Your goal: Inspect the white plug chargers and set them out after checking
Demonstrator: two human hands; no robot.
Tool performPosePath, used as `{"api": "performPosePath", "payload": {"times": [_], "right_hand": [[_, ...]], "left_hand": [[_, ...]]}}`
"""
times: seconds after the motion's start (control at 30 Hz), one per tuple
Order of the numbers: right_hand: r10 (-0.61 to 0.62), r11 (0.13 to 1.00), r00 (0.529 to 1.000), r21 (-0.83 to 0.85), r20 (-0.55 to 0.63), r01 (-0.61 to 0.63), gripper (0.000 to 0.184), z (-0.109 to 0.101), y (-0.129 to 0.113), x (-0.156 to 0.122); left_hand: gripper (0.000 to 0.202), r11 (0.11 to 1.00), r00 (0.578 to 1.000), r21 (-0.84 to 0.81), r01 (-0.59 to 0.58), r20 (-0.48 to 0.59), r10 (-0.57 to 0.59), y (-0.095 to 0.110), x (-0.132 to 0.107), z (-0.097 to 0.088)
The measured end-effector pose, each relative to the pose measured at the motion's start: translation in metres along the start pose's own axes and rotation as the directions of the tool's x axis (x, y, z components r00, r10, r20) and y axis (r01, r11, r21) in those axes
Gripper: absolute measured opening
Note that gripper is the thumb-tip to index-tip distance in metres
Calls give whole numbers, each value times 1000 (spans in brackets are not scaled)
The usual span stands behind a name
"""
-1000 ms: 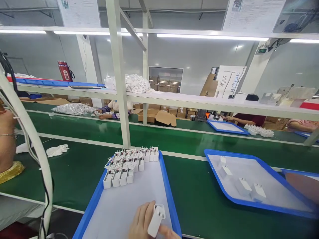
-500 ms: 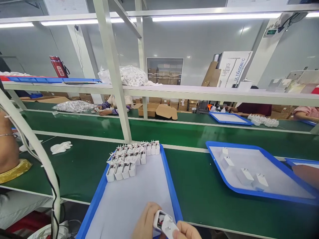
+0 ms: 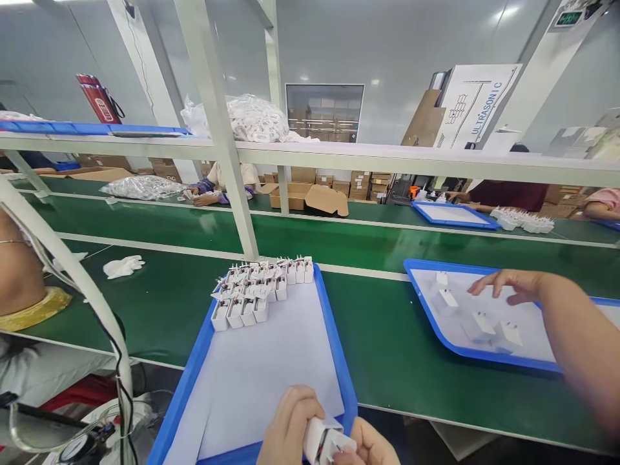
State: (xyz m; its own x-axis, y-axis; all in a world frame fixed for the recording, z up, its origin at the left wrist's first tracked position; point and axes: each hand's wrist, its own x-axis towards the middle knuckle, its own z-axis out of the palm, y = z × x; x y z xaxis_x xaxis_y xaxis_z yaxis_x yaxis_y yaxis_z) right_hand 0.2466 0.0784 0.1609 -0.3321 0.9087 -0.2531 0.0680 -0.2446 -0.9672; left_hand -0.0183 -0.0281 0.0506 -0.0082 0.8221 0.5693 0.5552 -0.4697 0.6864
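Observation:
Both my hands are at the bottom edge, closed around one white charger housing. My left hand wraps its left side, and my right hand pinches its right end. They hover over the near edge of a blue tray lined with white paper. A cluster of several white charger housings stands at the far end of that tray.
A second blue tray to the right holds several loose housings, and a co-worker's hand reaches over it. A white frame post rises behind my tray. A white glove lies on the green belt; another person's arm is at left.
My right hand has joined my left on the housing, which has turned. A co-worker's arm has reached in over the right tray. The view has tilted down.

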Motion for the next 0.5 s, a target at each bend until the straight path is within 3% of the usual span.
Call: {"api": "performPosePath", "payload": {"times": [0.1, 0.13, 0.2, 0.27, 0.33, 0.4, 0.5], "right_hand": [[-12, 997, 995, -75, -97, 5, 33, -112, -41, 42], [-15, 996, 993, -92, -119, 4, 27, -136, -46, 57], [-26, 995, 989, -102, -149, 10, 21, -161, -46, 80], [-41, 997, 985, -76, -165, 29, 18, -160, -43, 94], [-57, 998, 983, -31, -172, 52, 15, -143, -40, 97], [-70, 997, 984, 19, -166, 74, 13, -117, -35, 89], [-81, 991, 989, 94, -125, 93, 27, -64, -12, 60]], "left_hand": [[26, 1000, 1000, 11, -19, -1, 19, 1, -1, 3], [26, 1000, 1000, 10, -25, -2, 25, 1, -2, 4], [27, 999, 999, 8, -32, 4, 32, 2, -3, 4], [29, 1000, 999, 2, -30, 18, 30, 1, -3, 3], [31, 1000, 999, -20, -9, 38, 10, 0, -2, 1], [31, 997, 996, -77, 19, 88, -12, -1, -1, -2], [31, 975, 979, -202, 94, 196, -54, 1, -3, -5]]}}
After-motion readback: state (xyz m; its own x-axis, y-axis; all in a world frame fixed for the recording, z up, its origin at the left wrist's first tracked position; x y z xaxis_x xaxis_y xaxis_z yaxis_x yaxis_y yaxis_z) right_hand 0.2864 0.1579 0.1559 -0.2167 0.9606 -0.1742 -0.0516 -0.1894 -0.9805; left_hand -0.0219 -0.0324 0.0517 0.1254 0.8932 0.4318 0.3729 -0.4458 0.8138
